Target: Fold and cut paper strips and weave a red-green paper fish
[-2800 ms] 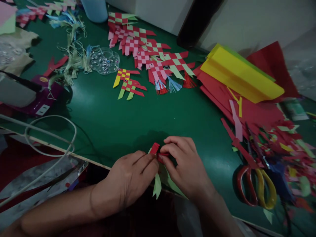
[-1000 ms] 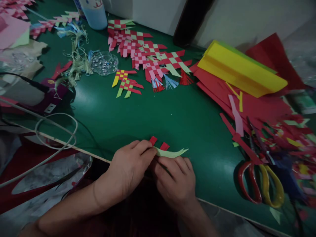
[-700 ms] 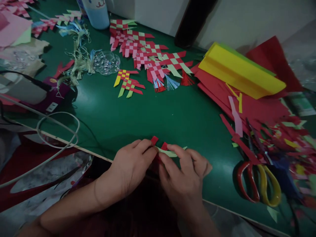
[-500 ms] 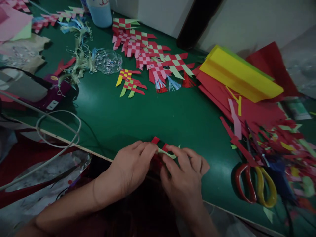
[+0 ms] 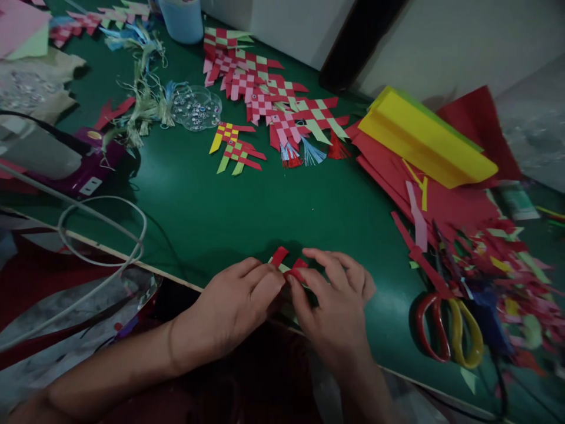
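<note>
Both of my hands meet near the front edge of the green table point(image 5: 185, 206). Between them are small red and light green paper strips point(image 5: 279, 257), partly hidden by the fingers. My left hand point(image 5: 242, 288) grips the strips from the left, its fingers pressed together. My right hand point(image 5: 333, 288) pinches a red strip between thumb and index finger, with the other fingers raised and bent. Beyond the hands lie a small yellow-and-red woven paper fish point(image 5: 227, 132) and a green-and-red one point(image 5: 237, 153).
Overlapping woven fish point(image 5: 260, 103) with tassels lie at the back. A clear dish point(image 5: 196, 109) holds small beads. Yellow paper point(image 5: 424, 138), scissors point(image 5: 465, 335) and paper scraps point(image 5: 521, 282) lie right. A purple box point(image 5: 95, 171) and looped cable point(image 5: 143, 227) are left.
My right index finger and thumb have closed on a red strip, which now bends toward my left fingers. The light green strip at the right fingertips is less visible. The view has shifted slightly.
</note>
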{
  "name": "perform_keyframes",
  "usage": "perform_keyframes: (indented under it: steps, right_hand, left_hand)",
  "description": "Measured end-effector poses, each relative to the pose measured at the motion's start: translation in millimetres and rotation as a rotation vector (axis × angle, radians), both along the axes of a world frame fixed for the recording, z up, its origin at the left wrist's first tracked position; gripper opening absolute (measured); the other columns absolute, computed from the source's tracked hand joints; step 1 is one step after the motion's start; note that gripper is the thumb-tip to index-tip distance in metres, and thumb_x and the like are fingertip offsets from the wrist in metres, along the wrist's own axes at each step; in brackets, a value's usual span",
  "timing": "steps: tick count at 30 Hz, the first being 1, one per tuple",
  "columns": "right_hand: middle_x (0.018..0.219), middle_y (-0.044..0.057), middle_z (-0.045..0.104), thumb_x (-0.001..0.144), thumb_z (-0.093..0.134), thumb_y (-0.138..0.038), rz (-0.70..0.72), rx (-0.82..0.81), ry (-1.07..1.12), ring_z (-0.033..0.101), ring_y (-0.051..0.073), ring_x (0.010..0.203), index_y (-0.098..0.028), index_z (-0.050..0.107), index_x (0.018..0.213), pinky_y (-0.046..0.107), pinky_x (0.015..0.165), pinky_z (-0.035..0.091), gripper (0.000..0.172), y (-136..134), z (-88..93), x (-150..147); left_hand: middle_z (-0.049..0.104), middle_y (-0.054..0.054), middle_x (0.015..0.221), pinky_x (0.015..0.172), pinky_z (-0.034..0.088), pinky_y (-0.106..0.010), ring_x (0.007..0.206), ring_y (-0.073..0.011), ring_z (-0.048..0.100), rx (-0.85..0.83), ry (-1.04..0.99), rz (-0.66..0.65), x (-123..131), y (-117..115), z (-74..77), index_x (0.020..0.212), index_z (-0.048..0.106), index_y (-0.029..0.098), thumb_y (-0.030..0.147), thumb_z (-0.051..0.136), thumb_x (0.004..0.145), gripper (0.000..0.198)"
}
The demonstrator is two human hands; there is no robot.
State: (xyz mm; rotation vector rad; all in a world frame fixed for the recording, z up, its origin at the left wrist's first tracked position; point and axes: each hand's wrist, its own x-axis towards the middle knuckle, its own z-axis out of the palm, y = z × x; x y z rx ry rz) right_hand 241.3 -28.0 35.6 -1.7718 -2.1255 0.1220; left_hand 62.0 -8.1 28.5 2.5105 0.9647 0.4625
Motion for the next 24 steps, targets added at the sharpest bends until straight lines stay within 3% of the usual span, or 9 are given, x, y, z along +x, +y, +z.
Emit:
perform_keyframes:
  steps: [5, 13, 18, 24]
  right_hand:
    - [0.108, 0.004, 0.068, 0.089, 0.059, -0.031, -0.026, 0.013, -0.015, 0.05, 0.026, 0.105, -0.023, 0.067, 0.082, 0.047, 0.09, 0.034, 0.014, 6.0, -8.0, 0.1]
    - [0.098, 0.002, 0.069, 0.088, 0.061, -0.033, -0.02, 0.001, 0.006, 0.053, 0.023, 0.096, -0.026, 0.069, 0.084, 0.044, 0.087, 0.033, 0.012, 8.9, -7.0, -1.6]
    - [0.097, 0.003, 0.069, 0.089, 0.061, -0.033, -0.038, -0.023, 0.009, 0.054, 0.023, 0.094, -0.025, 0.069, 0.083, 0.043, 0.086, 0.033, 0.013, 9.1, -7.6, -2.2]
    - [0.097, 0.002, 0.069, 0.091, 0.055, -0.033, -0.022, -0.032, 0.077, 0.054, 0.022, 0.094, -0.025, 0.069, 0.088, 0.041, 0.085, 0.033, 0.016, 6.5, -7.1, 4.3]
  left_hand:
    - [0.065, -0.005, 0.104, 0.087, 0.05, -0.033, 0.096, -0.0194, 0.059, 0.1, 0.062, -0.081, -1.7, 1.5, -3.7, 0.107, 0.058, 0.012, 0.013, 0.053, 0.089, 0.018]
    - [0.06, -0.009, 0.122, 0.089, 0.05, -0.035, 0.102, -0.0206, 0.058, 0.087, 0.117, -0.144, -5.0, -0.6, -9.7, 0.106, 0.059, 0.016, 0.017, 0.052, 0.092, 0.015]
    - [0.057, -0.011, 0.129, 0.088, 0.051, -0.035, 0.105, -0.0209, 0.057, 0.071, 0.135, -0.131, -5.5, -2.1, -10.9, 0.117, 0.055, 0.017, 0.018, 0.051, 0.093, 0.025]
    - [0.063, -0.008, 0.113, 0.09, 0.05, -0.034, 0.1, -0.0194, 0.058, 0.111, 0.093, -0.082, -3.3, -1.5, -10.0, 0.113, 0.057, 0.014, 0.013, 0.049, 0.092, 0.023]
